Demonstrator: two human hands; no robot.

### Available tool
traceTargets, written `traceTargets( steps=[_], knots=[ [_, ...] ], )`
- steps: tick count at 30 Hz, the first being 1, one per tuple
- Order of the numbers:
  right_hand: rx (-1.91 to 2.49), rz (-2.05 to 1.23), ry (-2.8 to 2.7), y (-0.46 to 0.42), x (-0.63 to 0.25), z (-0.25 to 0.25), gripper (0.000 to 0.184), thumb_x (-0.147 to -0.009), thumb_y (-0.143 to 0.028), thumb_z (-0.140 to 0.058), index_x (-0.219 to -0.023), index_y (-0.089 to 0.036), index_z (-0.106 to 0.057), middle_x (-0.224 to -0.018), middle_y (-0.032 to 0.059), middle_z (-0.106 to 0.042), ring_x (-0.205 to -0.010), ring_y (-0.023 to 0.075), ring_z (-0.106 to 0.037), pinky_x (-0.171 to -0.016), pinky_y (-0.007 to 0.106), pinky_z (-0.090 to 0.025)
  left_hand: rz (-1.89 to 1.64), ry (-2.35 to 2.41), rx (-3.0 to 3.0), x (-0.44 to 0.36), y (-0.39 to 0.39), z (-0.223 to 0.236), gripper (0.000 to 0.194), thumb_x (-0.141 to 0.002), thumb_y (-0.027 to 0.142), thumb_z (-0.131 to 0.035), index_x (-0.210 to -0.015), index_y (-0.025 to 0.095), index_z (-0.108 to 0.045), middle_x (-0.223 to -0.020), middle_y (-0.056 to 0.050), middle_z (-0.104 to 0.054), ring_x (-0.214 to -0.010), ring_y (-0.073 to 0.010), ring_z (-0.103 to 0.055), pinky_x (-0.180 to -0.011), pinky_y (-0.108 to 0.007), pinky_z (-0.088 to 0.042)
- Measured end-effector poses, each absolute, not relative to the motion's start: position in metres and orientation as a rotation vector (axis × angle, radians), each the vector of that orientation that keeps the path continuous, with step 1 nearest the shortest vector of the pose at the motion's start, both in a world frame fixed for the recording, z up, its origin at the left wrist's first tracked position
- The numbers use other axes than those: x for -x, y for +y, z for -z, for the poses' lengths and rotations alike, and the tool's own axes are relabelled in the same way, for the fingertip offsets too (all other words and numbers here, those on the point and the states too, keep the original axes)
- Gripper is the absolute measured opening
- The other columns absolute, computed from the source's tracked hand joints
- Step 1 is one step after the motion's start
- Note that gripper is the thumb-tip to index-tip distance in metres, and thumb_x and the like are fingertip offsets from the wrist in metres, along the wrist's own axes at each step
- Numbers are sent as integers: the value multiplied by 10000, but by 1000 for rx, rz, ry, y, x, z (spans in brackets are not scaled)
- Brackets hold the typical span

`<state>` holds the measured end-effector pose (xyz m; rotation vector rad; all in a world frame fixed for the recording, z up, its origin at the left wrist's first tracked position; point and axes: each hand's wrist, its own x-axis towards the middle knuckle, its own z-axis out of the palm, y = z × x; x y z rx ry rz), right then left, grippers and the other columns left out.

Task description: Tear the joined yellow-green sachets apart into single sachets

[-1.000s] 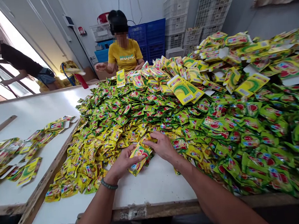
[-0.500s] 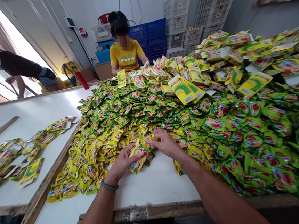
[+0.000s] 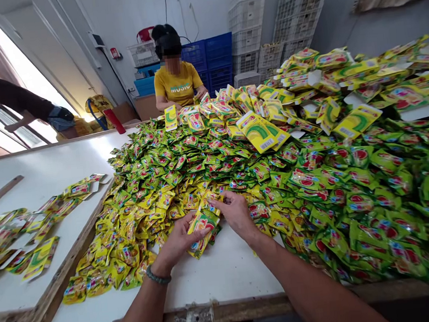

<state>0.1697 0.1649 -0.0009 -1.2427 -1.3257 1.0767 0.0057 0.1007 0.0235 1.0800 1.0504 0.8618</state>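
Observation:
My left hand (image 3: pixel 178 242) is closed around a small stack of yellow-green sachets (image 3: pixel 201 226), held just above the white table (image 3: pixel 217 273). My right hand (image 3: pixel 236 211) reaches into the big heap of sachets (image 3: pixel 215 171), its fingers pinching at one sachet at the heap's near edge. The two hands almost touch. A green bead bracelet sits on my left wrist.
Flat yellow cartons (image 3: pixel 260 132) are piled behind the heap and to the right. A person in a yellow shirt (image 3: pixel 176 84) works at the far end. Another person's arm (image 3: pixel 17 100) leans in at the left. More sachets (image 3: pixel 25 227) lie on a lower table at the left. Crates (image 3: pixel 220 55) are stacked at the back.
My right hand has stayed at the heap's edge, picking among sachets. The left hand keeps its stack. The far person has lowered the outstretched hand, and the view has tilted slightly.

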Motion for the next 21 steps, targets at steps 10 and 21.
traceTargets(
  steps=[10,21],
  knots=[
    [1065,-1308,-1265,166,-168,5,347,-653,-511,-708,-698,-189,-587,-645,-13,-602,-600,150,-545,-526,245,-420,-933,1064,-1008,-7,105,-23,505,-694,351,-744,-1122,173,-545,-857,-29,-647,-626,-119,-574,-585,-231,-473],
    [1210,-771,-1646,155,-175,-16,241,-758,-361,-668,-958,-230,-640,-782,-2,-598,-690,153,-521,-641,257,-404,-969,1065,-986,-4,104,-24,403,-703,310,-743,-1033,156,-573,-874,-32,-656,-674,-122,-580,-655,-239,-468]
  ],
)
